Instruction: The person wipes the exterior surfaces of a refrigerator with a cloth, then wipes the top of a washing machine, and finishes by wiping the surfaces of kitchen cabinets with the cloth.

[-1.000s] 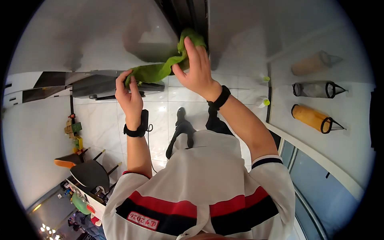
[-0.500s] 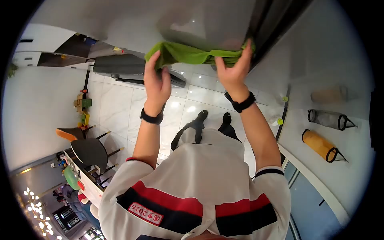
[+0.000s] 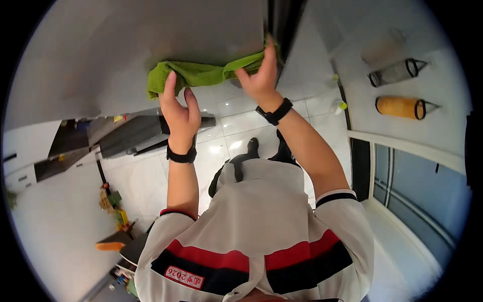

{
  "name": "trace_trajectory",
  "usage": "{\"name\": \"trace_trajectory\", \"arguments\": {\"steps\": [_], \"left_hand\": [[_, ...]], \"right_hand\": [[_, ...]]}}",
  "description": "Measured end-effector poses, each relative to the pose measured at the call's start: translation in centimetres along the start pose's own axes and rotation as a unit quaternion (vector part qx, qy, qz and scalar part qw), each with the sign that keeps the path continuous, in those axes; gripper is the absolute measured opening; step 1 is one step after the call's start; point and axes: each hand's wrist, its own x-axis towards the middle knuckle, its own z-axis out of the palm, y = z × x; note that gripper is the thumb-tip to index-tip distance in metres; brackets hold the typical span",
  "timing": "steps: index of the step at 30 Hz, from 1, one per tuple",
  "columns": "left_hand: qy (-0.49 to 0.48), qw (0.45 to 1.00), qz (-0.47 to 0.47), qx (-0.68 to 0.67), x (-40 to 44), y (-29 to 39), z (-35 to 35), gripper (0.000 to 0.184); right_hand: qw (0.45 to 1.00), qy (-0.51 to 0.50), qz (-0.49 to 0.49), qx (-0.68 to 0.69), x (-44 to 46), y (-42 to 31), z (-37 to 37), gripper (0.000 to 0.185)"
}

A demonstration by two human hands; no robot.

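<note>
A green cloth [image 3: 201, 74] is stretched sideways along the lower part of a glossy grey upright panel [image 3: 201, 30]. My left hand [image 3: 178, 115] grips the cloth's left end, fingers pressed on it and the thumb standing away. At the other end my right hand [image 3: 261, 80] holds the cloth close to the panel's dark side edge [image 3: 289, 25], with its fingertips partly hidden and blurred. Between the two hands the cloth hangs in loose folds. Each wrist wears a black band.
Tiled floor [image 3: 241, 126] lies under my feet. On the right wall hang an orange mesh-ended holder [image 3: 400, 107] and a grey one [image 3: 395, 73], near a glass door [image 3: 417, 186]. To the left are a dark open drawer unit [image 3: 133, 136] and a chair [image 3: 113, 241].
The view has turned, so panel, cloth and both hands appear further left. Both hands keep hold of the cloth, the right one still near the panel's edge.
</note>
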Motion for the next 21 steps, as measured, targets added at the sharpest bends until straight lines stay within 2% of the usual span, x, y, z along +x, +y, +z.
{"name": "trace_trajectory", "arguments": {"steps": [3,6,7,9,12,15,19,21], "left_hand": [[-0.064,0.997,0.028,0.022,-0.6,0.4,-0.2,0.046],[-0.126,0.991,0.018,-0.039,-1.2,0.2,-0.5,0.044],[-0.150,0.987,-0.012,-0.056,-1.3,0.2,-0.7,0.041],[-0.155,0.985,-0.014,-0.071,-1.9,-0.5,-0.5,0.042],[-0.141,0.983,-0.056,-0.099,-3.3,-1.1,-0.3,0.042],[-0.125,0.980,-0.088,-0.128,-3.6,-1.7,-0.8,0.039],[-0.093,0.988,-0.054,-0.107,-2.5,-1.1,-1.6,0.038],[-0.027,0.990,-0.066,-0.120,-1.9,-0.7,-1.7,0.038]], "right_hand": [[0.997,-0.036,0.044,-0.043,-3.0,1.5,-0.2,0.088],[0.986,-0.072,0.139,-0.061,-6.0,1.7,-1.0,0.085],[0.978,-0.095,0.172,-0.066,-7.0,1.9,-1.2,0.084],[0.959,-0.141,0.232,-0.075,-8.7,2.6,-1.9,0.083],[0.940,-0.215,0.242,-0.105,-10.4,3.5,-3.1,0.076],[0.941,-0.216,0.236,-0.109,-10.1,2.9,-3.7,0.068],[0.963,-0.122,0.204,-0.124,-8.5,-0.1,-4.9,0.049],[0.968,-0.079,0.191,-0.140,-7.5,-1.2,-6.1,0.040]]}}
